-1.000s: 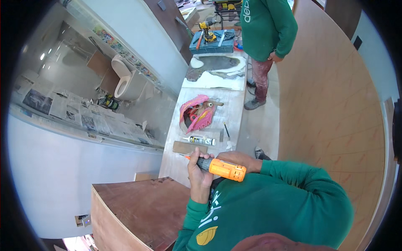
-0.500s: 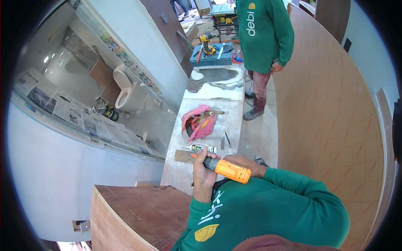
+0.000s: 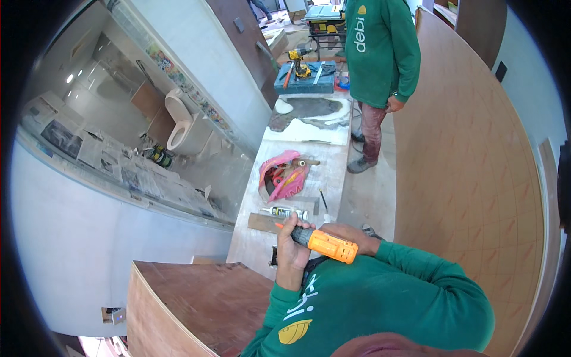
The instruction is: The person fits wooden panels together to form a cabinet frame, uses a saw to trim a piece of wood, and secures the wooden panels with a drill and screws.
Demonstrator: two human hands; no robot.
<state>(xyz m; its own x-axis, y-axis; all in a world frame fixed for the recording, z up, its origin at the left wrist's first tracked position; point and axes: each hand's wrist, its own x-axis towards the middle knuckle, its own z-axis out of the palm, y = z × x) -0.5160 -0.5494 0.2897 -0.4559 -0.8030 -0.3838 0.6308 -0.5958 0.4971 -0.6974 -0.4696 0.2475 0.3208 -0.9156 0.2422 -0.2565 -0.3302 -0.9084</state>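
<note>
My left hand (image 3: 292,253) is wrapped round the dark front part of an orange and black hand-held power tool (image 3: 333,246). The tool has a small orange tip and lies slantwise before my chest. Behind its orange body is my right hand (image 3: 348,232), with the fingers mostly hidden, so its grip does not show. Just past my hands, a sealant tube (image 3: 284,212) and a short wooden board (image 3: 263,222) lie on the long bench (image 3: 244,241). A small white object (image 3: 327,219) shows beside my right hand; its kind is unclear.
A pink bag of tools (image 3: 285,178) sits mid-bench, near a metal square (image 3: 314,205). Beyond are a smeared white board (image 3: 309,116) and a blue toolbox (image 3: 304,83) bearing a yellow drill (image 3: 300,62). A co-worker (image 3: 380,59) stands right of the bench. Plywood (image 3: 202,297) stands at near left.
The view has shifted slightly. The tool and my left hand stay together in nearly the same place. The small white object and a black item near my left wrist have come into sight.
</note>
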